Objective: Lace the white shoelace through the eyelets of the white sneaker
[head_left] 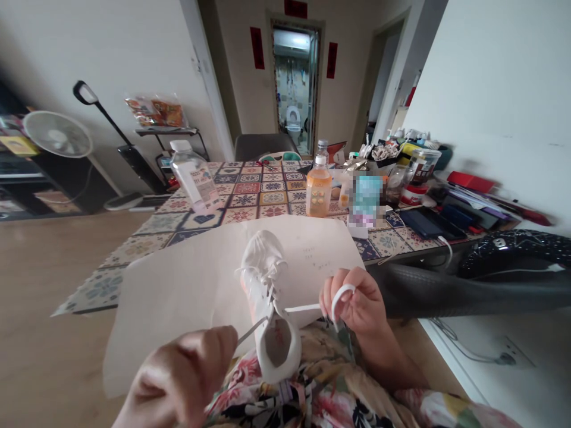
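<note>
Shoe: a white lace-up shoe [260, 294], between the two hands, its toe pointing away over the paper and its opening facing the person; what supports the heel is hidden beneath it.
Left hand: the left hand [187, 365] is closed around the left lace [253, 331], which runs taut from the shoe; the fingertips are turned out of sight, and the wrist is cut off by the lower edge.
Right hand: the right hand [354, 300] pinches the right lace [303, 308] between thumb and fingers; the lace's far part curls up in a loop, its tip hard to make out.
Shoe opening: lettering on the insole, reddish and illegible.
Paper: a large white sheet [169, 297] under the shoe's front, covering part of the patterned tablecloth [261, 196]; its small handwriting is too faint to read.
Bottles: a clear bottle [191, 175] at left; an orange bottle [318, 193] beyond the paper, partly hiding another bottle behind it.
Package: a blue package [368, 196], obscured by coarse pixels.
Clothing: flowered fabric [339, 386], cropped below.
</note>
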`<state>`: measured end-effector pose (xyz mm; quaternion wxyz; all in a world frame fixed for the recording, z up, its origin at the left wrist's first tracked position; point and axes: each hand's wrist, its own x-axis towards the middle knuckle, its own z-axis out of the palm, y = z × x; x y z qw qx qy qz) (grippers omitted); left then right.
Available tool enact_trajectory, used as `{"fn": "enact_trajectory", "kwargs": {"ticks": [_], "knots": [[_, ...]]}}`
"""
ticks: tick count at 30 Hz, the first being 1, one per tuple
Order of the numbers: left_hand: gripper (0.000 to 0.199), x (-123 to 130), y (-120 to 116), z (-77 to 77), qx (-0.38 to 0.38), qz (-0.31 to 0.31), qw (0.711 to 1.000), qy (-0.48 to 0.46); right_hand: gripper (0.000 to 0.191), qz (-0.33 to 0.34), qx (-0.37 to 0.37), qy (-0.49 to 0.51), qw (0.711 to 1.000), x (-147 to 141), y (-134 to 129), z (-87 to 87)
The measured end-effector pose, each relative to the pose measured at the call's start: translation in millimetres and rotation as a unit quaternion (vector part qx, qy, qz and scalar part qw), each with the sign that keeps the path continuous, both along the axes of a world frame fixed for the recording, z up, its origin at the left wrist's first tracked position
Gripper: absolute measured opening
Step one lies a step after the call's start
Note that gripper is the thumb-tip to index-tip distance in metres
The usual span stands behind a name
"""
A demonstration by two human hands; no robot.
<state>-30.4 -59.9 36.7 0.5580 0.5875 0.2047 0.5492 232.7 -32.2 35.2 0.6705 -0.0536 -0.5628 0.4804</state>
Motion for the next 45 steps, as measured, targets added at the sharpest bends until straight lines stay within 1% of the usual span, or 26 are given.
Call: {"fn": "enact_trajectory", "kwargs": {"ticks": [2,3,4,6,8,10,11,12,15,18,20,22,24,27,29,31,34,37,40,42,43,45], "knots": [[0.016,9,-1,4.9,0.040,-0.052,0.994,0.082,0.017,-0.075,0.010,-0.057,0.996,-3,-7,1.8],[0.012,14,0,6.2,0.063,-0.065,0.988,0.127,0.014,-0.115,0.039,-0.108,0.987,-5,-10,3.1],[0.015,19,2,6.6,0.081,-0.061,0.981,0.165,0.010,-0.149,0.083,-0.166,0.971,-7,-12,4.1],[0.023,27,5,5.3,0.101,-0.024,0.972,0.213,0.009,-0.195,0.189,-0.272,0.923,-12,-13,4.9],[0.024,32,8,3.1,0.099,0.034,0.972,0.210,0.016,-0.223,0.281,-0.332,0.872,-17,-11,3.2],[0.017,35,9,2.2,0.106,0.073,0.974,0.189,0.020,-0.242,0.325,-0.367,0.837,-21,-8,0.3],[0.013,36,9,2.3,0.113,0.085,0.974,0.179,0.021,-0.247,0.331,-0.378,0.828,-23,-8,-0.8],[0.008,36,9,2.7,0.121,0.092,0.973,0.175,0.021,-0.248,0.332,-0.384,0.825,-24,-7,-1.5],[0.008,37,7,4.0,0.142,0.092,0.970,0.176,0.020,-0.239,0.311,-0.384,0.836,-25,-9,-0.7],[0.012,38,4,4.1,0.151,0.059,0.968,0.190,0.019,-0.227,0.263,-0.363,0.865,-27,-14,0.8],[0.014,38,2,3.9,0.155,0.032,0.966,0.204,0.018,-0.238,0.221,-0.335,0.885,-27,-16,1.3],[0.017,38,0,4.5,0.166,0.023,0.963,0.213,0.015,-0.247,0.195,-0.320,0.894,-27,-16,2.3],[0.019,38,-1,6.4,0.175,0.036,0.961,0.211,0.015,-0.228,0.196,-0.335,0.893,-26,-16,4.2],[0.018,37,-2,10.4,0.179,0.072,0.962,0.193,0.017,-0.182,0.217,-0.377,0.882,-25,-15,6.7],[0.016,37,-2,11.7,0.182,0.088,0.961,0.187,0.013,-0.176,0.227,-0.393,0.874,-26,-14,6.5],[0.015,36,-2,10.2,0.178,0.094,0.961,0.187,0.008,-0.183,0.237,-0.393,0.870,-29,-14,4.6],[0.013,36,-2,4.3,0.149,0.099,0.967,0.183,0.002,-0.207,0.254,-0.389,0.861,-31,-12,0.2],[0.011,37,-1,0.6,0.122,0.115,0.970,0.174,0.009,-0.247,0.277,-0.376,0.849,-31,-10,-3.4],[0.010,40,0,2.6,0.112,0.126,0.970,0.173,0.013,-0.269,0.311,-0.354,0.840,-29,-10,-3.2],[0.008,41,1,4.2,0.104,0.125,0.972,0.169,0.014,-0.262,0.325,-0.336,0.844,-28,-11,-0.2],[0.007,41,1,4.3,0.093,0.122,0.975,0.162,0.015,-0.253,0.320,-0.326,0.853,-28,-12,1.7],[0.010,40,3,2.6,0.065,0.114,0.982,0.135,0.017,-0.222,0.284,-0.302,0.882,-27,-13,4.8]]}}
